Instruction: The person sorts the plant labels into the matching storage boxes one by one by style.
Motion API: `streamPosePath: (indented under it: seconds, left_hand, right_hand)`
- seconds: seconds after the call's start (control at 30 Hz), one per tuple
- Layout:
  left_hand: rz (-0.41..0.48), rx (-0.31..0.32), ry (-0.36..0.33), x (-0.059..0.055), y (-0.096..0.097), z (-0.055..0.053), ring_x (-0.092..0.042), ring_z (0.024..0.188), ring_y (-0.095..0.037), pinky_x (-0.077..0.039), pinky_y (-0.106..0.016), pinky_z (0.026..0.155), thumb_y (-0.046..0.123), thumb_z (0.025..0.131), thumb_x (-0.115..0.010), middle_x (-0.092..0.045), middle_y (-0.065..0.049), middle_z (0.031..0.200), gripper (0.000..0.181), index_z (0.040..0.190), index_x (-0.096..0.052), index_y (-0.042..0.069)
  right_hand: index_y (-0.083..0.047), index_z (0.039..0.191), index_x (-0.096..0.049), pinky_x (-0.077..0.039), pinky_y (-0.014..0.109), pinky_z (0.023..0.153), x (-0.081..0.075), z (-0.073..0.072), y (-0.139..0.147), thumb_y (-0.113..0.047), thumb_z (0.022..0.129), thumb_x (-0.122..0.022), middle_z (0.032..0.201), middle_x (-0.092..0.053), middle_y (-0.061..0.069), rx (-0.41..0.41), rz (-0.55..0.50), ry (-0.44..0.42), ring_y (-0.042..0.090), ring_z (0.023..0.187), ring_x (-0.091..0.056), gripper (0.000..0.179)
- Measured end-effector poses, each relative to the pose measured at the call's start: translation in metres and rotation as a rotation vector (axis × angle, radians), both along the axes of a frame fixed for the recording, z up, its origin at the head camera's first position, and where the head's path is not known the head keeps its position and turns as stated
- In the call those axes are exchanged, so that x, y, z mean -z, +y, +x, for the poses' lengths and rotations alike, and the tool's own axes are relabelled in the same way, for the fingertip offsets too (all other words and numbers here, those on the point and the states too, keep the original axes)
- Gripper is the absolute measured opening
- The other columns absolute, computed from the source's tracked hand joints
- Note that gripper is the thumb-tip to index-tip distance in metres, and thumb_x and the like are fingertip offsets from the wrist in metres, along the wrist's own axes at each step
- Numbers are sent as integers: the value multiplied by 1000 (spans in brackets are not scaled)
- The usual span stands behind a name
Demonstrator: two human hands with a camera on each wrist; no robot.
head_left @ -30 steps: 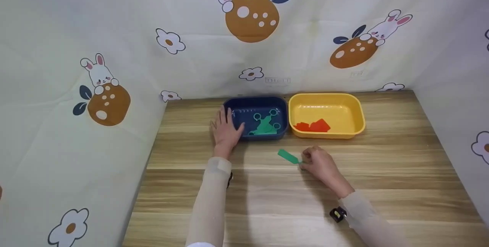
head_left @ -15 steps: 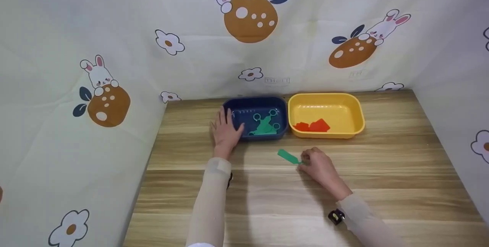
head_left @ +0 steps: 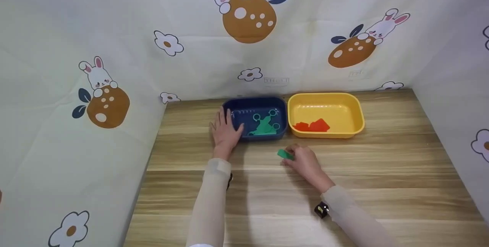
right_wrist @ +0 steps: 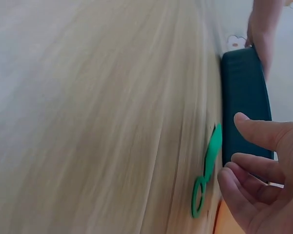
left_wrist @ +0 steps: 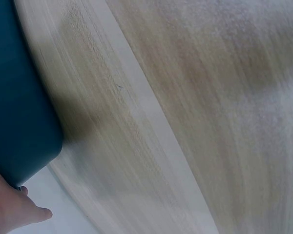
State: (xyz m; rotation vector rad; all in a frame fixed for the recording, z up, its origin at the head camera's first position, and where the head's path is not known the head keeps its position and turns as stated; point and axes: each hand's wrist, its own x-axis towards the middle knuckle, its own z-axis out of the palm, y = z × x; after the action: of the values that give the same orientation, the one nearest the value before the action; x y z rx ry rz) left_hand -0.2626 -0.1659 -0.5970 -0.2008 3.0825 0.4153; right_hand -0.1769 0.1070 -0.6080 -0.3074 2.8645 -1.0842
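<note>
In the head view, a flat green plastic tag [head_left: 284, 154] lies on the wooden table in front of the bins, partly covered by my right hand [head_left: 304, 164]. The right wrist view shows the whole tag [right_wrist: 213, 152], with a ring at its end. There, the right thumb stands apart from the bent fingers, and the tag lies beyond them, not between them. My left hand [head_left: 226, 134] rests at the left side of a navy blue bin [head_left: 242, 119], its fingers straight and spread along the rim. Several green ring tags [head_left: 266, 124] are heaped inside this bin.
A yellow bin [head_left: 345, 119] stands against the navy one on the right, with red flat pieces [head_left: 319, 125] in its front left. Behind both rises a cloth backdrop [head_left: 301, 56] printed with rabbits and flowers. Similar cloth hangs at either side of the table [head_left: 275, 208].
My right hand has moved left, from the tag's right end to over it, and its thumb and fingers have come away from the tag. The left hand stays at the navy bin.
</note>
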Motion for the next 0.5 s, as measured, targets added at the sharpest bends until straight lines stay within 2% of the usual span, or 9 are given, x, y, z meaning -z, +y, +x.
streamPosePath:
  seconds: [0.1, 0.23, 0.5]
  left_hand:
    - [-6, 0, 12, 1, 0, 0, -11, 156, -32, -14, -61, 123, 60, 97, -47, -6, -9, 170, 83, 161, -17, 15]
    - [-18, 2, 19, 3, -1, -1, -13, 156, -33, -15, -61, 123, 61, 97, -46, -7, -10, 169, 83, 161, -18, 15]
    - [-6, 3, 23, 4, -2, -1, -11, 156, -33, -15, -61, 123, 60, 97, -47, -7, -10, 170, 83, 161, -17, 15]
  right_hand:
    - [-2, 107, -73, -56, 44, 82, 2, -3, -7, -23, 76, -87, 105, -69, 12, -14, 47, 19, 26, 90, -64, 41]
    - [-3, 108, -73, -57, 43, 86, 5, -6, -13, -22, 78, -85, 108, -66, 12, -14, 98, 3, 26, 94, -65, 38]
    - [-3, 106, -73, -58, 42, 84, 8, -8, -17, -20, 79, -85, 101, -66, 9, -9, 149, 34, 26, 90, -65, 34]
